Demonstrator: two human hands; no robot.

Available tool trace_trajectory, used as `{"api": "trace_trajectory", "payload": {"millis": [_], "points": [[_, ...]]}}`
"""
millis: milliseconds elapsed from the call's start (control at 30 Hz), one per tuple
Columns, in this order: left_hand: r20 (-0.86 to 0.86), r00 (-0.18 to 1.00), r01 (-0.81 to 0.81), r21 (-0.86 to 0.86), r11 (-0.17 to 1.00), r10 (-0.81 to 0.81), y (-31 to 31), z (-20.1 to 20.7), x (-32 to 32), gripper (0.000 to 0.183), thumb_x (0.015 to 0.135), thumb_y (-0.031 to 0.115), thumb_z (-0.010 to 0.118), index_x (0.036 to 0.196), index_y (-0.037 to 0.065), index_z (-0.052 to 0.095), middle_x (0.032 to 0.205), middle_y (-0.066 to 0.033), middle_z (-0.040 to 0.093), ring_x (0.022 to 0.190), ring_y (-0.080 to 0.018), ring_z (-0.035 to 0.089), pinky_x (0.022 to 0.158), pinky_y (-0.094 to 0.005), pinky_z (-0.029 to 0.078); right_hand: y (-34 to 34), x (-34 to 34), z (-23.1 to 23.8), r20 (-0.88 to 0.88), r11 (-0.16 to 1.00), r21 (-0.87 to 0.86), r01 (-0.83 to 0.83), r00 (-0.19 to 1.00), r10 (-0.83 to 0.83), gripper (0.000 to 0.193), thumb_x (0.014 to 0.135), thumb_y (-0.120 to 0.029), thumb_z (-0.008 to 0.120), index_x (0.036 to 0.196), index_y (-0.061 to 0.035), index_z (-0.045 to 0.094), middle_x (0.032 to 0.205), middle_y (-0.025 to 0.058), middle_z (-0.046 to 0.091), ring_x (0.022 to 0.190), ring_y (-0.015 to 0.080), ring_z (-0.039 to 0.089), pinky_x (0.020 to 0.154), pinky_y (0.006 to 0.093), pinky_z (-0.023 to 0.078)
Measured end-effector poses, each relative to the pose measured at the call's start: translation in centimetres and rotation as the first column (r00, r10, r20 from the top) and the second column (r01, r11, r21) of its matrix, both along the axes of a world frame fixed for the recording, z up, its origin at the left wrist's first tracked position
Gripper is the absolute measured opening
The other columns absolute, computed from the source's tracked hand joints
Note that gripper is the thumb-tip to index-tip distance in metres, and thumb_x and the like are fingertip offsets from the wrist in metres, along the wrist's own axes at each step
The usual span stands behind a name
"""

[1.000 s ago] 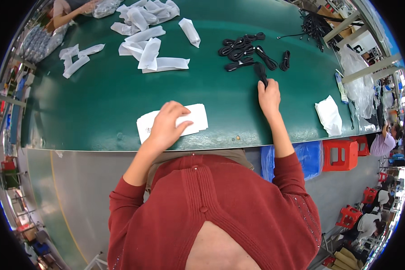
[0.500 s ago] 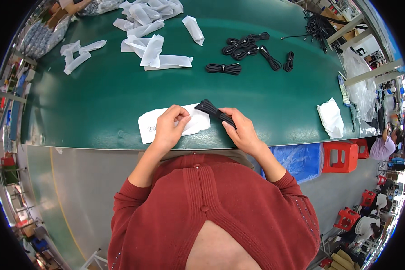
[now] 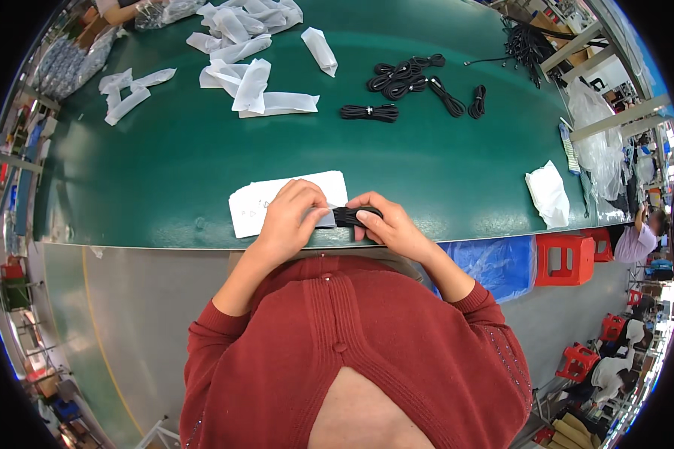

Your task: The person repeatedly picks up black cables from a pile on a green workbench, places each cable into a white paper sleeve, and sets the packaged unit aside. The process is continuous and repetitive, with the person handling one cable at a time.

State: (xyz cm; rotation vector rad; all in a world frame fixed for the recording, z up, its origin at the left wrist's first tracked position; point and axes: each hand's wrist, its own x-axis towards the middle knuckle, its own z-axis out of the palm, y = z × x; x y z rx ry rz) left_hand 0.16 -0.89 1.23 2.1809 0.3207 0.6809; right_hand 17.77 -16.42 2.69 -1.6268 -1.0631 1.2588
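At the table's near edge my right hand (image 3: 395,224) grips a coiled black cable (image 3: 346,217), fingers and thumb closed around it. Its left end meets the edge of a translucent whitish bag (image 3: 327,220), which my left hand (image 3: 284,222) pinches between thumb and fingers. Whether the cable's tip is inside the bag's mouth is hard to make out. Under my left hand lies a stack of flat white bags (image 3: 246,200) with small printed marks. More coiled black cables (image 3: 397,78) lie farther off on the right half of the green table (image 3: 442,172).
Filled whitish bags (image 3: 258,82) are heaped at the far left and centre. A crumpled white bag (image 3: 548,196) rests near the right edge. Loose black cables (image 3: 524,49) pile up at the far right. Below the edge stand a blue lined bin (image 3: 490,269) and red stools (image 3: 565,260).
My right hand has brought the cable down and left, turning it nearly level against the bag edge. My left hand has shifted slightly right and now pinches that bag.
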Motion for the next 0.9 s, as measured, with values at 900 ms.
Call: {"api": "trace_trajectory", "payload": {"millis": [900], "points": [[0.379,0.903,0.124,-0.679,0.724,0.201,14.9,8.4,4.0,0.023,0.098,0.018,0.058,0.107,-0.003,0.061,0.107,-0.0135,0.066,0.095,-0.0201,0.064,0.085,-0.0365,0.053,9.3,9.9,-5.2,0.872,0.881,0.466,-0.078,0.211,-0.442,0.033,0.078,-0.011,0.071,0.11,-0.0066,0.062,0.103,0.0111,0.056,0.093,0.0314,0.052,0.077,0.0416,0.046]]}}
